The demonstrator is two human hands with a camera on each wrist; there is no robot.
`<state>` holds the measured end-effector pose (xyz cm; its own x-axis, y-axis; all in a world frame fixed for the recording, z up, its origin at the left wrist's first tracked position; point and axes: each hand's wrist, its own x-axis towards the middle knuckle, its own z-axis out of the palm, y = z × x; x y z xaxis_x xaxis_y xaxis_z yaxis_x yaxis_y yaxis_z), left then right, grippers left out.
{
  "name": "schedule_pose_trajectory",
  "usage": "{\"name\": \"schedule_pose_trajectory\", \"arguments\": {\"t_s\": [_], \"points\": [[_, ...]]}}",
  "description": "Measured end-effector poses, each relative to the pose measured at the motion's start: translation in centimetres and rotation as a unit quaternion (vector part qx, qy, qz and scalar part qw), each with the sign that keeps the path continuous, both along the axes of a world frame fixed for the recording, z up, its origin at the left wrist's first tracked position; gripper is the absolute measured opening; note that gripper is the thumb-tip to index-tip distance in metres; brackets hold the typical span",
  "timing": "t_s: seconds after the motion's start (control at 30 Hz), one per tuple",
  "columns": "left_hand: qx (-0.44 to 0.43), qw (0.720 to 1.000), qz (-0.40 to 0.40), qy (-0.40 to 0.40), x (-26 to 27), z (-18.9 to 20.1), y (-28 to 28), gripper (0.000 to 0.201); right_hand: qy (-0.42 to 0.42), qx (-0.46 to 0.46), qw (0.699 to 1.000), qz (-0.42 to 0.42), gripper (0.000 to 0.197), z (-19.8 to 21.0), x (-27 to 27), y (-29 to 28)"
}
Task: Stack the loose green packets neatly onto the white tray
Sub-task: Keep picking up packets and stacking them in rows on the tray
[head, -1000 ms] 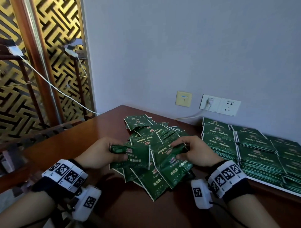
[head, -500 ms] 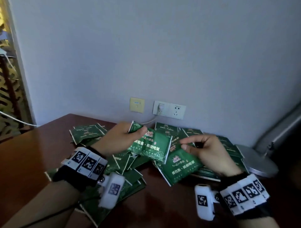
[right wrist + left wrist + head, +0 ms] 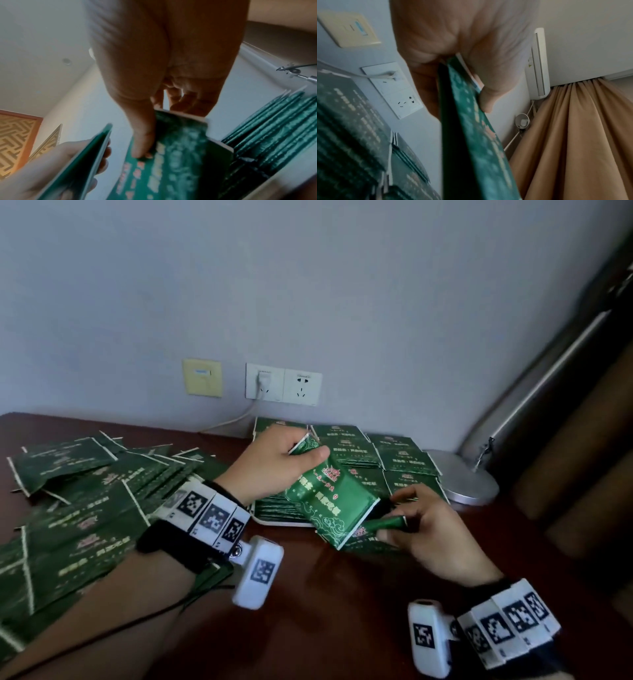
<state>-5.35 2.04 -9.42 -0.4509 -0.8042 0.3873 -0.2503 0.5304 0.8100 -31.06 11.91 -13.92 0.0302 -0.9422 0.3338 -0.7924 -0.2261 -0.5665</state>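
My left hand point(image 3: 308, 450) pinches the top corner of a green packet point(image 3: 329, 498), which hangs tilted over the front of the white tray point(image 3: 286, 522). The left wrist view shows that packet point(image 3: 471, 135) edge-on between thumb and fingers. Just to the right, my right hand point(image 3: 394, 517) grips a second green packet point(image 3: 383, 524), partly hidden under the first. In the right wrist view the thumb presses on this packet point(image 3: 171, 162). Neat stacks of packets point(image 3: 400, 463) fill the tray. A loose pile of packets point(image 3: 85, 501) lies on the left of the table.
The brown table point(image 3: 342, 594) meets a grey wall with a plugged-in white socket point(image 3: 284, 383) and a yellow plate point(image 3: 202, 377). A silver lamp base point(image 3: 469, 481) stands right beside the tray. A tan curtain point(image 3: 573, 135) hangs at the far right.
Both hands have carried their packets to the right, from the loose pile to above the tray. The head view has swung right with them.
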Motion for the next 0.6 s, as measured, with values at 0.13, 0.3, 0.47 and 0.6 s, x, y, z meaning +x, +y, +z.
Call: {"name": "schedule_pose_trajectory", "arguments": {"t_s": [0.13,0.3,0.47,0.6], "points": [[0.011,0.998,0.036,0.046,-0.6,-0.8,0.0,0.031,-0.124,-0.005,0.991,0.052,0.010,0.4,0.4,0.6],[-0.015,0.992,0.063,0.104,-1.5,-1.0,0.5,0.016,-0.235,0.013,0.967,0.095,0.012,-0.1,1.0,0.3],[-0.042,0.984,0.107,0.138,-2.1,-2.1,0.9,0.011,-0.307,-0.012,0.948,0.078,0.013,-0.5,1.5,-0.1],[-0.055,0.974,0.149,0.160,-2.7,-2.8,0.9,0.009,-0.331,-0.012,0.941,0.075,0.026,-0.6,1.7,-0.1]]}}
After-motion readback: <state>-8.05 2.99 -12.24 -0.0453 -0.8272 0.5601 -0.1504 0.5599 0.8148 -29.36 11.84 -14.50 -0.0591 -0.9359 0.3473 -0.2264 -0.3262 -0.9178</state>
